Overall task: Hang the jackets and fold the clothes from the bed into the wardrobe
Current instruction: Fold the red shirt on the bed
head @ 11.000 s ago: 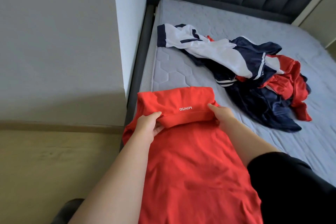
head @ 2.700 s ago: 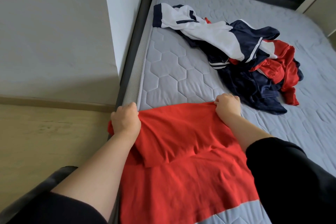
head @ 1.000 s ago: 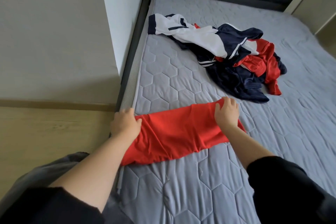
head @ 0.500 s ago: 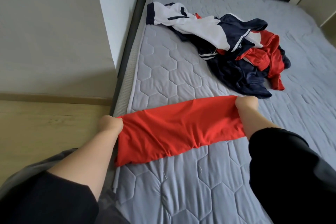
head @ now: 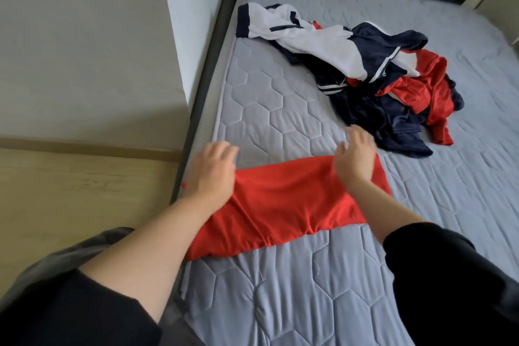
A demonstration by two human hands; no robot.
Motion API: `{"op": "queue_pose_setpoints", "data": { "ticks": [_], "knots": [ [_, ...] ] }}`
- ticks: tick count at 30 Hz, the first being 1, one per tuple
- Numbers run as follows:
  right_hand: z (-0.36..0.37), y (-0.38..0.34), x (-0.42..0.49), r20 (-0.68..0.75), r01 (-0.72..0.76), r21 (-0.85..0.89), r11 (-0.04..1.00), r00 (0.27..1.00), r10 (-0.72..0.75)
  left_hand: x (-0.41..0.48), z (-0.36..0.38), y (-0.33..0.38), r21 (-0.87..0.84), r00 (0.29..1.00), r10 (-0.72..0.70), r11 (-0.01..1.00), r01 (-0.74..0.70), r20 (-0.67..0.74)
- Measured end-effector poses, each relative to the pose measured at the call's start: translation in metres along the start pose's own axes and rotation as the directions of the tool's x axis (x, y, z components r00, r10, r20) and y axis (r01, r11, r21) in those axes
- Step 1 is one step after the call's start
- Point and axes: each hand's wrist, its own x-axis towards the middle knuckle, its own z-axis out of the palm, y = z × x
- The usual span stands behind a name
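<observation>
- We have the red shirt (head: 283,202) folded into a long flat band across the near part of the mattress (head: 280,109), its left end reaching the bed's edge
- Our left hand (head: 212,168) lies at the band's left end, knuckles up and fingers loosely bent, touching the cloth there; whether it pinches any fabric we cannot tell, as the fingertips are blurred
- Our right hand (head: 355,156) is over the band's far right corner with fingers spread and loose, gripping nothing that we can see
- We judge this shirt partly folded: it is narrowed to a strip, and still needs folding end to end before it goes to the wardrobe, which is not in view
- Beyond our right hand, near but apart from it, lies the pile of clothes (head: 379,78), unsorted: a white and navy jacket (head: 314,36) on top, dark navy garments under it, shiny red cloth at its far right side
- So most of the task is left, by our reckoning: nothing shown is hung or put away
- The shirt looks like soft, matte knit that sags and wrinkles along the edge nearest us
- The red cloth in the pile has a satin sheen, and the navy one looks smooth with white stripes
- The mattress under our hands is grey, quilted in hexagons, and gives a firm flat bed for folding
</observation>
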Motion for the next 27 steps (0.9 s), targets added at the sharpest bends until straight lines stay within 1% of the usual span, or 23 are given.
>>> {"op": "queue_pose_setpoints", "data": {
  "ticks": [1,2,3,4,5,6,7,8,9,10,11,12,13,14,16,17,18,19,20,21,23,25,27],
  "knots": [
    [0.006,-0.015,-0.014,0.034,0.143,0.083,0.986,0.989,-0.146,-0.001,0.006,0.012,0.005,0.989,0.134,0.991,-0.134,0.06],
    [0.013,-0.026,-0.027,0.099,0.256,0.139,0.957,0.958,-0.27,-0.006,0.012,0.023,0.019,0.967,0.165,0.985,-0.172,0.194],
    [0.021,-0.032,-0.038,0.201,0.342,0.151,0.927,0.908,-0.368,-0.014,0.02,0.028,0.046,0.931,0.121,0.988,-0.145,0.344],
    [0.028,-0.031,-0.046,0.319,0.408,0.121,0.905,0.847,-0.425,-0.025,0.028,0.027,0.089,0.885,0.045,0.991,-0.097,0.463],
    [0.034,-0.022,-0.051,0.423,0.432,0.065,0.899,0.804,-0.417,-0.034,0.035,0.021,0.133,0.839,-0.031,0.99,-0.049,0.543],
    [0.035,-0.007,-0.053,0.495,0.392,-0.005,0.92,0.8,-0.338,-0.041,0.037,0.013,0.158,0.797,-0.09,0.987,-0.007,0.597],
    [0.033,0.009,-0.053,0.524,0.288,-0.071,0.955,0.826,-0.21,-0.044,0.038,0.005,0.175,0.775,-0.129,0.984,0.024,0.618],
    [0.029,0.024,-0.052,0.512,0.148,-0.122,0.981,0.856,-0.066,-0.044,0.037,-0.003,0.193,0.772,-0.159,0.98,0.048,0.615],
    [0.025,0.035,-0.05,0.491,0.019,-0.163,0.986,0.869,0.064,-0.042,0.036,-0.01,0.211,0.772,-0.188,0.975,0.072,0.607],
    [0.022,0.041,-0.046,0.486,-0.045,-0.208,0.977,0.863,0.143,-0.04,0.035,-0.016,0.225,0.764,-0.218,0.969,0.098,0.607],
    [0.02,0.042,-0.041,0.497,-0.027,-0.257,0.966,0.854,0.156,-0.038,0.035,-0.02,0.231,0.753,-0.237,0.966,0.115,0.614],
    [0.02,0.039,-0.036,0.52,0.044,-0.293,0.955,0.846,0.12,-0.035,0.035,-0.022,0.229,0.747,-0.239,0.966,0.119,0.62],
    [0.02,0.033,-0.03,0.553,0.137,-0.299,0.944,0.832,0.054,-0.031,0.036,-0.022,0.224,0.751,-0.23,0.968,0.112,0.619],
    [0.018,0.025,-0.024,0.598,0.225,-0.276,0.934,0.801,-0.016,-0.026,0.035,-0.021,0.214,0.76,-0.216,0.971,0.103,0.613],
    [0.017,0.009,-0.016,0.712,0.332,-0.194,0.923,0.695,-0.1,-0.012,0.032,-0.021,0.177,0.779,-0.191,0.979,0.105,0.597],
    [0.017,0.002,-0.014,0.768,0.367,-0.182,0.912,0.633,-0.101,-0.005,0.029,-0.022,0.145,0.779,-0.19,0.981,0.128,0.597],
    [0.016,-0.005,-0.012,0.811,0.413,-0.206,0.887,0.579,-0.082,0.001,0.025,-0.024,0.107,0.771,-0.187,0.982,0.154,0.609],
    [0.014,-0.011,-0.008,0.834,0.463,-0.246,0.852,0.549,-0.057,0.005,0.019,-0.026,0.074,0.755,-0.175,0.983,0.166,0.632],
    [0.011,-0.017,-0.003,0.838,0.5,-0.289,0.816,0.544,-0.036,0.007,0.013,-0.028,0.045,0.738,-0.152,0.986,0.163,0.657],
    [0.007,-0.02,0.002,0.83,0.527,-0.33,0.783,0.557,-0.025,0.008,0.007,-0.029,0.032,0.726,-0.134,0.988,0.152,0.674],
    [-0.004,-0.025,0.007,0.787,0.549,-0.394,0.737,0.616,-0.038,0.011,-0.009,-0.029,0.023,0.739,-0.122,0.989,0.143,0.663],
    [-0.016,-0.025,0.007,0.718,0.536,-0.424,0.73,0.69,-0.09,0.015,-0.024,-0.025,0.039,0.793,-0.137,0.989,0.142,0.594],
    [-0.033,-0.024,0.006,0.63,0.469,-0.408,0.783,0.766,-0.13,0.022,-0.039,-0.017,0.063,0.885,-0.123,0.992,0.106,0.45]
  ]
}}
